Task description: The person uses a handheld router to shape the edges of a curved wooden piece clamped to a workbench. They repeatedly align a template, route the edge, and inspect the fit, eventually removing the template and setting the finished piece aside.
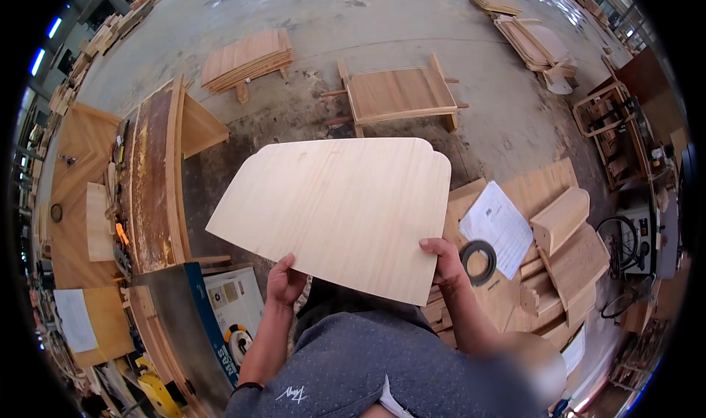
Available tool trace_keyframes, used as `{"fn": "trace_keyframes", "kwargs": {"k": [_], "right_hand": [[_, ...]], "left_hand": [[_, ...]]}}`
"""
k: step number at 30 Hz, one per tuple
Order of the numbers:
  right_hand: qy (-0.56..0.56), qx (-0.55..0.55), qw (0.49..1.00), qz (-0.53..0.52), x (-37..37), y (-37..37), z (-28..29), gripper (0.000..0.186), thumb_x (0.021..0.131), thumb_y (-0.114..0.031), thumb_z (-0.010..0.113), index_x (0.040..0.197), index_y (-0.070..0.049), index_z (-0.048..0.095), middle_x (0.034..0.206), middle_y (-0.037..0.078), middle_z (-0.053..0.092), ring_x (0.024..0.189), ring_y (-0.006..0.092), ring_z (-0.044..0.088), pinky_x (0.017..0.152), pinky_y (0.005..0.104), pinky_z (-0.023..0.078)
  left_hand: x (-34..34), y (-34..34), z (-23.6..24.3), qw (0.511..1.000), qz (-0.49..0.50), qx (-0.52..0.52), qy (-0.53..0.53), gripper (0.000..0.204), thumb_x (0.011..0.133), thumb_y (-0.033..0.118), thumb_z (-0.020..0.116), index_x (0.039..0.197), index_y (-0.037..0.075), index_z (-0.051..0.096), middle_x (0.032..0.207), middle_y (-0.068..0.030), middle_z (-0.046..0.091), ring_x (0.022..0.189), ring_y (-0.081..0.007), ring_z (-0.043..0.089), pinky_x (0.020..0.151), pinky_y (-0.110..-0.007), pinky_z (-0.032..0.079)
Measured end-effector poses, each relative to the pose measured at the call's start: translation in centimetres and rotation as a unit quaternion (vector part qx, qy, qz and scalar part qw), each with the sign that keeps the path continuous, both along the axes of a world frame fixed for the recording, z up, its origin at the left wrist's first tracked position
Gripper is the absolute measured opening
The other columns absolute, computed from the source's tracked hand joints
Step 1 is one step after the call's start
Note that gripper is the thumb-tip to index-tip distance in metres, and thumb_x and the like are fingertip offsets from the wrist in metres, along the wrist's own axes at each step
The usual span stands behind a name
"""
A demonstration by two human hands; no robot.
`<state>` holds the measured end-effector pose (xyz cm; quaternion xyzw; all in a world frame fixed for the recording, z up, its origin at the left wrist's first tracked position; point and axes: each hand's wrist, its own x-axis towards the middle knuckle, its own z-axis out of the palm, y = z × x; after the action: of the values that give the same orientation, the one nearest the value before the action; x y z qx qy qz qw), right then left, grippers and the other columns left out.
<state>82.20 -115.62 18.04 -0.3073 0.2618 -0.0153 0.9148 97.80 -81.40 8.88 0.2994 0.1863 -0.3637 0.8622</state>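
Wood in hand: gripping pale panel by near edge with left hand and by right edge with right hand, held up before dark shirt. Apparently cut to outline already, not yet set down; cannot tell further work left. Looks flat, bare, faintly grained, with stepped, rounded far corners.

Dk-grey speckled top w/ wht script; 1 blk L wristband; dk trousers.

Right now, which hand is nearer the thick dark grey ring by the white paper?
Right. The right hand is just left of the ring; the left hand, at the lower edge of the pale wooden panel, is farther left.
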Motion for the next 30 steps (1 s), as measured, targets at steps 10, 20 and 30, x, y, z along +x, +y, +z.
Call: {"fn": "trace_keyframes", "kwargs": {"k": [10,20,30], "right_hand": [[0.048,-0.071,0.992,-0.088,15.9,-10.4,-1.8,0.072,0.079,-0.018,0.069,0.144,0.007,0.049,0.131,0.023,0.066,0.115,0.0357,0.069,0.098,0.0482,0.059],[0.141,-0.157,0.97,-0.122,33.7,-19.7,-1.2,0.066,0.082,-0.008,0.064,0.143,0.007,0.047,0.13,0.021,0.064,0.115,0.0343,0.067,0.098,0.0467,0.058],[0.182,-0.231,0.956,-0.011,48.2,-33.7,-7.0,0.067,0.082,-0.007,0.065,0.144,0.009,0.045,0.13,0.02,0.064,0.116,0.0329,0.067,0.102,0.0436,0.055]], "left_hand": [[19.6,-13.4,-3.4,0.996,-0.061,-0.038,0.045,0.058,0.098,0.01,0.061,0.152,-0.006,0.044,0.152,-0.0186,0.056,0.141,-0.0316,0.053,0.124,-0.046,0.038],[36.9,-28.6,-10.9,0.978,-0.135,0.001,0.161,0.045,0.106,0.014,0.056,0.147,-0.003,0.049,0.145,-0.0169,0.061,0.133,-0.0305,0.06,0.117,-0.044,0.048],[44.2,-42.8,-21.4,0.952,-0.172,0.064,0.246,0.022,0.109,0.008,0.054,0.129,0.001,0.06,0.121,-0.0087,0.07,0.107,-0.0191,0.07,0.093,-0.034,0.062]]}}
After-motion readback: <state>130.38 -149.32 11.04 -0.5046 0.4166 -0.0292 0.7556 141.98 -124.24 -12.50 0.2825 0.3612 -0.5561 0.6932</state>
